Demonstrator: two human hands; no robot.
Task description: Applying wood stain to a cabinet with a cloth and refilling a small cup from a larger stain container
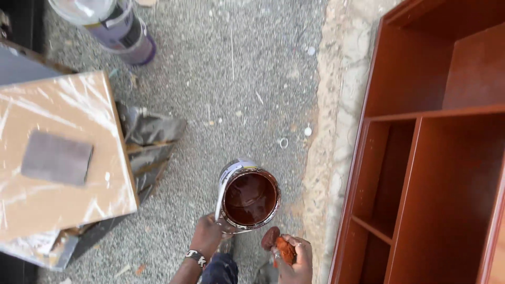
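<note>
Stain tin (249, 195) hangs gripped in your left hand (208, 235), right hand (294, 259) fingers clutching the soaked rag (279, 244); it looks freshly loaded, so carry it to the cabinet (436, 152).

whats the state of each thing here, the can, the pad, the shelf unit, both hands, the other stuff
paint can: open, no lid, dark red-brown liquid inside
left hand: gripping the can's side
right hand: closed on the stained pad
stained pad: soaked reddish-brown
shelf unit: lying on the ground, coated red-brown, compartments bare
board: glossy, flat on a stack
sanding block: lying flat on the board
plastic jar: on the gravel, contents unclear
</note>
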